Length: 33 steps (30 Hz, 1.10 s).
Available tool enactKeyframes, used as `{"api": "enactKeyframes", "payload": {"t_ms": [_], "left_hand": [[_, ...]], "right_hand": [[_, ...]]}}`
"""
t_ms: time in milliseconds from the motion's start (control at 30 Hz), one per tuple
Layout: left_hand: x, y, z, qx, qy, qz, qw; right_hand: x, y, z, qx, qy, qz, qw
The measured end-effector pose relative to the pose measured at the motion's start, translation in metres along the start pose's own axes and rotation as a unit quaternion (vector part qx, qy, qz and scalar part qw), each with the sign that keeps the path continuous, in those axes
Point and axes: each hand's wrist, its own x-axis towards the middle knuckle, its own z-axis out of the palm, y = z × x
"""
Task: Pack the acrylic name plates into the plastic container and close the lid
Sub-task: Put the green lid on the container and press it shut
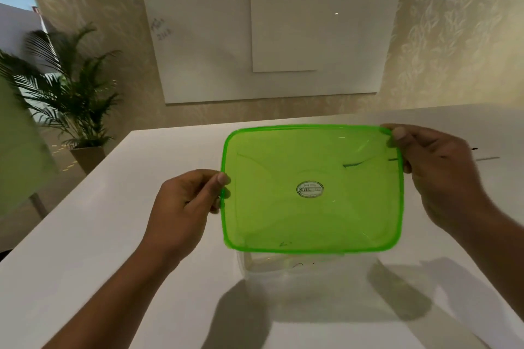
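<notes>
I see the green lid (312, 221) held up in the air over the clear container (312, 275), which stands on the white worktop (99, 249) close in front of me. The lid's long axis runs left to right. Its broad face is tipped up toward my camera, with the far edge higher than the near one and the right side a little higher than the left. The oval label (310, 189) at its middle reads back to front.

The left hand (184, 207) has its grip clamped on the middle of the lid's left edge, thumb on the near face and fingers curled behind. The right hand (442, 173) has its grip clamped on the far right corner, thumb on the rim and fingers behind the right edge.

The lid's near edge hangs just above the container's rim and hides most of its opening. Through the clear wall I make out pale shapes and a dark scribble, too faint for me to say what they are.

The worktop's left edge runs diagonally away, well apart from the container, with bare surface on both sides and in front. Beyond that edge stands a potted plant (71, 88), and a whiteboard (212, 51) hangs on the far wall.
</notes>
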Motion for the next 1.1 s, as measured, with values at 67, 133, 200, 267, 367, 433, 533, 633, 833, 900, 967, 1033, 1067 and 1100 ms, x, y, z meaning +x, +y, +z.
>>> {"api": "enactKeyframes", "payload": {"t_ms": [67, 133, 200, 267, 367, 433, 533, 633, 833, 900, 967, 1033, 1067, 1100], "left_hand": [[-0.004, -0.005, 0.005, -0.051, 0.015, -0.062, 0.997], [-0.008, -0.011, 0.010, -0.052, 0.005, -0.120, 0.991], [-0.011, -0.017, 0.015, -0.041, -0.011, -0.167, 0.985], [-0.014, -0.022, 0.019, -0.029, -0.023, -0.197, 0.980], [-0.015, -0.031, 0.022, -0.001, -0.031, -0.216, 0.976], [-0.013, -0.035, 0.023, 0.020, -0.030, -0.220, 0.975], [-0.010, -0.041, 0.024, 0.067, -0.033, -0.217, 0.973], [-0.006, -0.048, 0.026, 0.102, -0.034, -0.223, 0.969], [-0.004, -0.057, 0.034, 0.159, -0.038, -0.231, 0.959], [-0.004, -0.057, 0.035, 0.168, -0.034, -0.228, 0.958], [-0.004, -0.057, 0.034, 0.182, -0.029, -0.224, 0.957], [-0.005, -0.057, 0.034, 0.193, -0.027, -0.217, 0.956], [-0.006, -0.058, 0.035, 0.195, -0.025, -0.215, 0.957], [-0.007, -0.059, 0.035, 0.195, -0.024, -0.215, 0.957]], "right_hand": [[0.000, 0.008, -0.001, 0.016, 0.020, 0.048, 0.999], [0.000, 0.018, -0.001, 0.009, 0.050, 0.086, 0.995], [-0.003, 0.028, 0.000, -0.020, 0.062, 0.134, 0.989], [-0.006, 0.040, -0.001, -0.026, 0.057, 0.195, 0.979], [-0.009, 0.059, 0.000, -0.010, 0.022, 0.263, 0.964], [-0.010, 0.072, 0.002, -0.006, -0.002, 0.294, 0.956], [-0.009, 0.090, 0.003, -0.064, -0.042, 0.309, 0.948], [-0.008, 0.105, 0.005, -0.109, -0.067, 0.309, 0.942], [-0.008, 0.126, 0.011, -0.164, -0.095, 0.273, 0.943], [-0.007, 0.130, 0.012, -0.183, -0.105, 0.266, 0.941], [-0.006, 0.134, 0.012, -0.200, -0.115, 0.259, 0.938], [-0.004, 0.135, 0.012, -0.217, -0.124, 0.253, 0.935], [-0.003, 0.135, 0.012, -0.224, -0.127, 0.251, 0.933], [-0.003, 0.135, 0.012, -0.230, -0.129, 0.250, 0.932]]}}
